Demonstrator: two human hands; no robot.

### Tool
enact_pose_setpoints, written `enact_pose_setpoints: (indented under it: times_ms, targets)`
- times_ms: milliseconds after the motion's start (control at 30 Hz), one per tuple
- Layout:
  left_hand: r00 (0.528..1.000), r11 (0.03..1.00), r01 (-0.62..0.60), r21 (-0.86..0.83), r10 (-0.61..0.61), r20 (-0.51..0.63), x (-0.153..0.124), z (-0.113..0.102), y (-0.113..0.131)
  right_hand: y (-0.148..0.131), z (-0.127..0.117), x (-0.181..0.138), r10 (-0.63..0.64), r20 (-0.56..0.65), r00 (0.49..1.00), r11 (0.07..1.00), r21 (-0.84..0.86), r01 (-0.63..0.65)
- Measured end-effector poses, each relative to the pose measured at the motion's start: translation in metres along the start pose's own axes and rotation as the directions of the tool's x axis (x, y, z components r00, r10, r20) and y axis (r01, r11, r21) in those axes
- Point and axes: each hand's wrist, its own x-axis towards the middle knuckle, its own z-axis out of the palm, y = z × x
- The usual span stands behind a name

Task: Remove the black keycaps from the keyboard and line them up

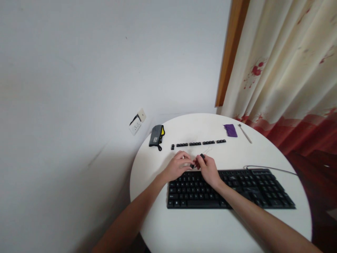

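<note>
Over the back edge of a black keyboard (202, 203), my two hands meet. My left hand (177, 166) pinches a small black keycap (192, 166) between thumb and fingertips. In my right hand (210, 169) is a wire keycap puller (202, 155); its black handle shows by the thumb and thin pale wires stick out beyond it. The right fingertips are close to the keycap, and whether they touch it is hard to see. A row of loose black keycaps (195, 143) lies in small groups behind my hands, with a couple more keycaps (172, 147) at its left end.
The round white table (168, 228) stands by a wall with a socket (135, 125). A grey pouch (156, 135) lies at the back left. At the back right are a purple cloth (231, 130) and a thin brush-like stick (245, 134). The keyboard's cable (271, 168) runs right.
</note>
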Motion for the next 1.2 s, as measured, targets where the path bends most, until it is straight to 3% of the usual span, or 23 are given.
enact_pose_setpoints:
  times_ms: [100, 200, 333, 467, 1200]
  targets:
    - [0.979, 0.993, 0.107, 0.04, -0.098, -0.177, 0.002, -0.003, -0.017, 0.002, 0.001, 0.0, 0.037, 0.012, 0.999, 0.998, 0.043, -0.037]
    - [0.926, 0.943, 0.258, 0.211, -0.179, -0.332, 0.003, -0.009, -0.042, 0.006, 0.001, 0.0, 0.051, 0.015, 0.999, 0.996, 0.067, -0.052]
    - [0.909, 0.843, 0.378, 0.383, -0.259, -0.327, 0.0, -0.013, -0.07, 0.009, 0.001, 0.0, 0.06, 0.019, 0.998, 0.996, 0.071, -0.061]
    - [0.917, 0.824, 0.377, 0.423, -0.269, -0.293, -0.004, -0.01, -0.082, 0.009, 0.001, 0.0, 0.06, 0.023, 0.998, 0.996, 0.062, -0.062]
    - [0.863, 0.81, 0.445, 0.381, -0.275, -0.423, 0.0, -0.009, -0.098, 0.01, -0.001, -0.003, 0.054, 0.054, 0.997, 0.997, 0.05, -0.057]
